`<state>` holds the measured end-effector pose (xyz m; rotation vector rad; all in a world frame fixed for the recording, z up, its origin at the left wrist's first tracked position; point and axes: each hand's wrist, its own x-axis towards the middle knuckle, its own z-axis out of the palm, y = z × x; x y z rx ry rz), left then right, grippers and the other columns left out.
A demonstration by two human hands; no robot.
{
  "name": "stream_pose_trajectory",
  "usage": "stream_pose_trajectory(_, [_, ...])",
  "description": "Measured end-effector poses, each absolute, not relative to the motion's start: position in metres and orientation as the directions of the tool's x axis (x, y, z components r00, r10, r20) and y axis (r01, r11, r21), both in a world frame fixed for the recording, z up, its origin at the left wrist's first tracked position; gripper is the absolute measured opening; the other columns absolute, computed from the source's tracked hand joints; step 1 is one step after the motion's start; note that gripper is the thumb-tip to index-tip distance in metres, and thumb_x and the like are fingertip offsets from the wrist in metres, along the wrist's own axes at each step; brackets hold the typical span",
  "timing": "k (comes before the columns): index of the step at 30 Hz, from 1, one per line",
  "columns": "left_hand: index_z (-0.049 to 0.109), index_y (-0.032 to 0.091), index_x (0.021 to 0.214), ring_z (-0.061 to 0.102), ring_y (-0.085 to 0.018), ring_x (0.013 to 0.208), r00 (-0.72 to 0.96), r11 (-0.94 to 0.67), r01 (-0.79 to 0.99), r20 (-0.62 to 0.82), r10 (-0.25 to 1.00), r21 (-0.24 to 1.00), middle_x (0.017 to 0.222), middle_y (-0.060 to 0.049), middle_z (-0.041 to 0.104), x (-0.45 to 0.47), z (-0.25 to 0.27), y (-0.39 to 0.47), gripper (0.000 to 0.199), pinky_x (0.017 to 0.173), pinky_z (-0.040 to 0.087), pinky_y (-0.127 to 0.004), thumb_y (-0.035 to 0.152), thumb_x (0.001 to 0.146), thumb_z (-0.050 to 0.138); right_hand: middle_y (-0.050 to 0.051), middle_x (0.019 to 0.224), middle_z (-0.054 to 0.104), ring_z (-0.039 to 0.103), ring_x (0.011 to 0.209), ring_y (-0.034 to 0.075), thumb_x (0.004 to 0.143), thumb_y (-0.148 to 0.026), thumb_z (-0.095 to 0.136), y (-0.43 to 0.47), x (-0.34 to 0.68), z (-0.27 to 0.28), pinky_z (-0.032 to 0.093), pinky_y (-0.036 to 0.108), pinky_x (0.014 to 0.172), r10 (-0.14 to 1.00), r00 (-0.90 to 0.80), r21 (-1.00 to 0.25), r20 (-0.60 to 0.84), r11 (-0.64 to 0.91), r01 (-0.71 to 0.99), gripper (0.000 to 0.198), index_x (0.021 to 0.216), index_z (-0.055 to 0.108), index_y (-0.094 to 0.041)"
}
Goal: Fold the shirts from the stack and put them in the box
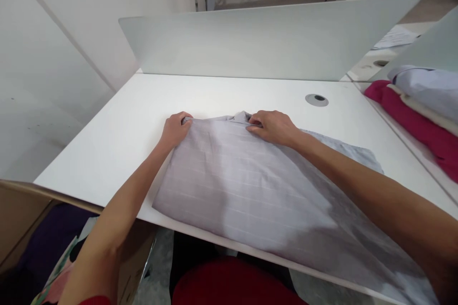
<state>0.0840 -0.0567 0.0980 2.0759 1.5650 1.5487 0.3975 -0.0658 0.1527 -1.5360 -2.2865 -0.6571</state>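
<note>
A light grey cloth (246, 186) with thin pale stripes, which looks like a shirt, lies spread over the front of the white desk. My left hand (176, 128) pinches its far left corner between thumb and fingers. Along the same far edge, my right hand (274, 126) grips the fabric beside a small bunched fold (241, 116). The cloth reaches toward the lower right, where my right forearm passes over it and hides part of it. A bluish part of the fabric (352, 152) shows beyond that forearm.
The white desk (107, 138) has a frosted divider (232, 47) along its back and a round cable grommet (317, 100). Folded clothes (422, 119) are stacked on the right. Below the left front edge stands a cardboard box (21, 214) with cloth beside it.
</note>
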Motion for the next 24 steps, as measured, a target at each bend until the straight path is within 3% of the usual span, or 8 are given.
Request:
stream_pose_trajectory(10, [0.077, 0.018, 0.104, 0.062, -0.019, 0.08, -0.1, -0.511, 0.596, 0.689, 0.718, 0.619, 0.087, -0.004, 0.072, 0.08, 0.104, -0.065, 0.028, 0.078, 0.048, -0.031, 0.028, 0.09, 0.054, 0.009, 0.107, 0.075, 0.065, 0.09, 0.026, 0.092, -0.028, 0.045, -0.07, 0.392, 0.167, 0.048, 0.039, 0.082, 0.741, -0.381, 0.245, 0.554, 0.292, 0.925, 0.03, 0.097, 0.074, -0.022])
stream_pose_trajectory(18, [0.077, 0.018, 0.1, 0.065, -0.021, 0.086, -0.11, -0.429, 0.679, 0.66, 0.744, 0.596, 0.091, -0.006, 0.075, 0.083, 0.092, -0.038, 0.025, 0.084, 0.048, -0.033, 0.021, 0.09, 0.054, 0.012, 0.106, 0.074, 0.066, 0.091, 0.027, 0.094, -0.026, 0.045, -0.054, 0.383, 0.163, 0.047, 0.043, 0.087, 0.763, -0.383, 0.32, 0.52, 0.241, 0.916, 0.029, 0.096, 0.073, -0.02])
stream_pose_trajectory(24, [0.076, 0.02, 0.105, 0.065, -0.021, 0.088, -0.147, -0.403, 0.691, 0.662, 0.735, 0.601, 0.093, -0.005, 0.074, 0.081, 0.091, -0.036, 0.027, 0.087, 0.049, -0.035, 0.025, 0.093, 0.053, 0.011, 0.109, 0.074, 0.065, 0.095, 0.027, 0.097, -0.028, 0.042, -0.047, 0.386, 0.159, 0.046, 0.043, 0.092, 0.678, -0.379, 0.278, 0.63, 0.26, 0.925, 0.033, 0.102, 0.075, -0.021])
